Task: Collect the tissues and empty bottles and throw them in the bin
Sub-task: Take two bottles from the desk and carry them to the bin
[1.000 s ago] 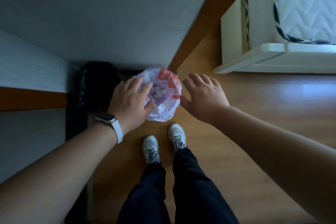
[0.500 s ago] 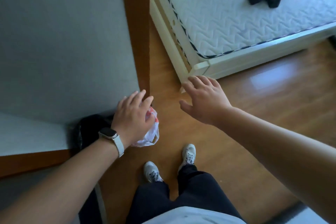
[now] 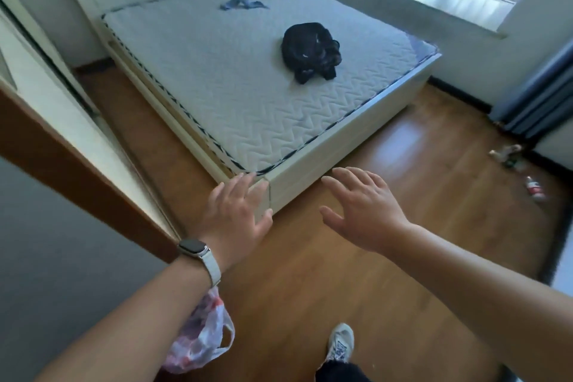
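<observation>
Lying on the floor, the bottle runs lengthwise away; left hand and right hand spread empty.

Just past our left fingers the bed frame corner blocks the way. Right of our right fingers, open floor runs clear to the bottle. Left of our left fingers, the wall closes in.

No readable text, red bottle label and bag print blurred
</observation>
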Tool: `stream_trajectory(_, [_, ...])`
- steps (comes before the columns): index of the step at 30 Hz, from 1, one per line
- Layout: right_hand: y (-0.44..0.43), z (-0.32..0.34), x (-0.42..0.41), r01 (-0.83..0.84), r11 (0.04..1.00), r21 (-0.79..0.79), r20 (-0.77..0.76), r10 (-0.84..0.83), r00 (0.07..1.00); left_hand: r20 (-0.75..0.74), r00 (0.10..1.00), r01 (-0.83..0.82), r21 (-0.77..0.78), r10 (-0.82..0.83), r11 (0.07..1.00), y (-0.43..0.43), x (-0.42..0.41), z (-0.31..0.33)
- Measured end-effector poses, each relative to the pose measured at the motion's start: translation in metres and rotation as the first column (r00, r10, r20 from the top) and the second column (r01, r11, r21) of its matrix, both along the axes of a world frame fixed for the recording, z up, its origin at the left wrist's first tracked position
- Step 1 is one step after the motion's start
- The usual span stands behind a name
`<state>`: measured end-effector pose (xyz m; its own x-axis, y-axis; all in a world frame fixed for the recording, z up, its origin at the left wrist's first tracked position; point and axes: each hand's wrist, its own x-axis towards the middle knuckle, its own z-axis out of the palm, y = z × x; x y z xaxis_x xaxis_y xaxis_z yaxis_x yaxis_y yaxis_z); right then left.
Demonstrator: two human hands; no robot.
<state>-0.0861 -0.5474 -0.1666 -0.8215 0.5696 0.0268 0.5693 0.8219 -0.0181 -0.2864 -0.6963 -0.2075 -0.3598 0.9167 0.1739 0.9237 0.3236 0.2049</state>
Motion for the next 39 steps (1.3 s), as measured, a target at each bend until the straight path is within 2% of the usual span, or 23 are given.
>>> stream_trajectory(12, [0.171, 0.029, 0.155, 0.252, 0.967, 0.033, -0.093, -0.248, 0.964, -0.074, 0.972, 0.23, 0.07, -0.225, 0.971, 0.225, 0.124, 0.039])
stream_trajectory(21, [0.235, 0.036, 0.237, 0.493, 0.87, 0.007, -0.126, -0.488, 0.864, -0.103, 0.892, 0.447, 0.059, -0.44, 0.893, 0.337, 0.199, 0.054])
stream_trajectory(32, [0.298, 0.038, 0.256, 0.679, 0.734, -0.002, -0.09, -0.676, 0.731, -0.032, 0.757, 0.652, 0.091, -0.652, 0.753, 0.468, 0.217, 0.047])
stream_trajectory(39, [0.382, 0.025, 0.22, 0.834, 0.552, 0.005, -0.044, -0.833, 0.552, -0.042, 0.606, 0.794, 0.087, -0.795, 0.601, 0.598, 0.184, 0.047])
